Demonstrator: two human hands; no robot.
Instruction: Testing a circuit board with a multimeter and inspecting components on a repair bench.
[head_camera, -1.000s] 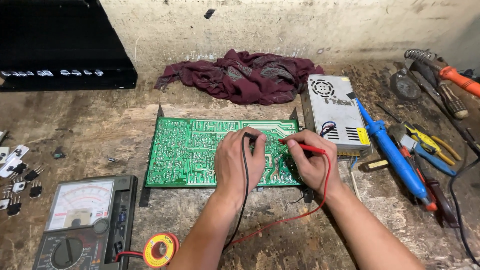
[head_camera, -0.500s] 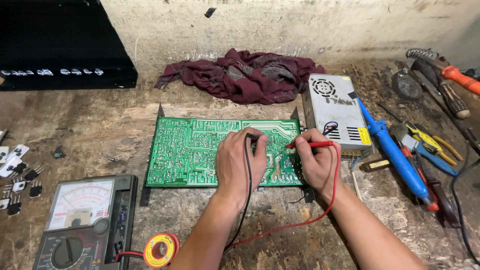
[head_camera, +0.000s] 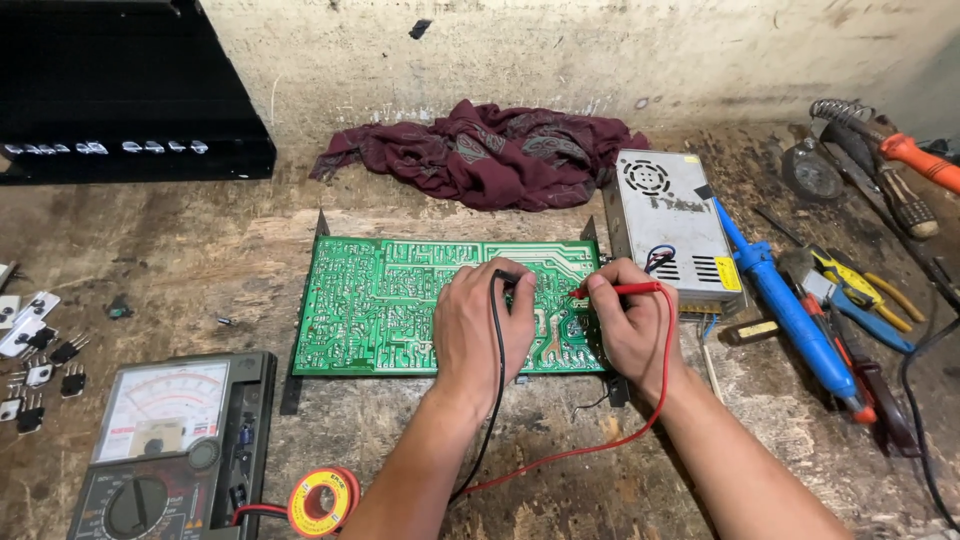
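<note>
A green circuit board (head_camera: 400, 300) is probed with two test leads on a worn counter (head_camera: 200, 260).

The black probe (head_camera: 503, 280) is gripped by the left hand (head_camera: 482, 330) and the red probe (head_camera: 620, 290) by the right hand (head_camera: 632, 325), both tips pressed to the board (solder side up); an analogue multimeter (head_camera: 170, 450) lies near the left forearm.

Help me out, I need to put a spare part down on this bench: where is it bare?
Bare wood lies between the green circuit board and the black case, left of the red cloth. More shows between the solder spool and the board, under the forearms. The right side is crowded: blue solder sucker, pliers, screwdrivers. Small parts line the left edge above the meter.
</note>
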